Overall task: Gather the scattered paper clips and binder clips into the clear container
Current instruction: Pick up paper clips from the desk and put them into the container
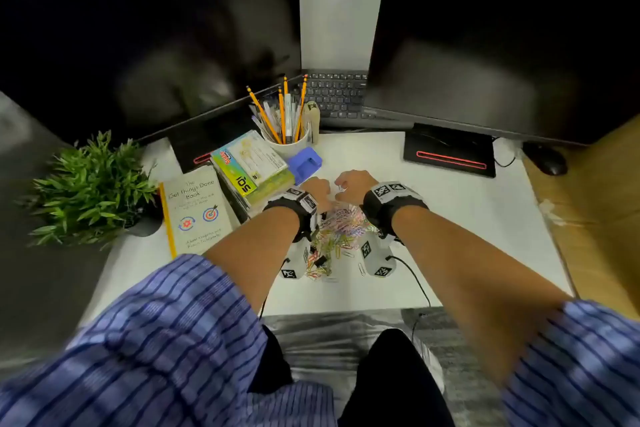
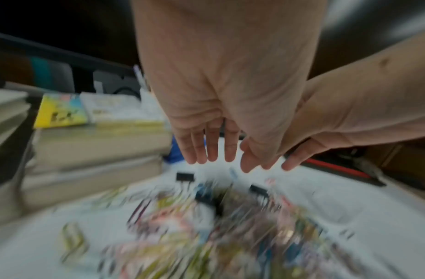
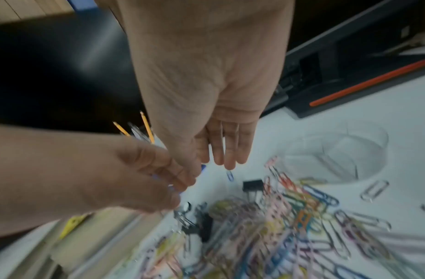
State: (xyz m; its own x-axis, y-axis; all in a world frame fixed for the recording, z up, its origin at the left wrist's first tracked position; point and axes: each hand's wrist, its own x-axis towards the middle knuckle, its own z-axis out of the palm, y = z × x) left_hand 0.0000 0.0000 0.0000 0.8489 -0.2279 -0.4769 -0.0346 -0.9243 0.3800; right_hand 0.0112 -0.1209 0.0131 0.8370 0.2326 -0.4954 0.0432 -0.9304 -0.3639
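Over the white desk (image 1: 450, 218), both hands hover with fingers straight and loose, holding nothing: left hand (image 2: 221, 98), right hand (image 3: 206, 98), side by side. Beneath them lies a tangled heap of thin wire paper clips (image 3: 290, 217) in many colours, with boxy black binder clips (image 3: 253, 186) among them. Just beside the heap stands the round, see-through container (image 3: 338, 151). Stacked books (image 2: 94, 143) crowd the left side.

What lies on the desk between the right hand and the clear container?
Bare white desk only, seen in the right wrist view: right hand, then clear container, with paper clips nearer the camera.
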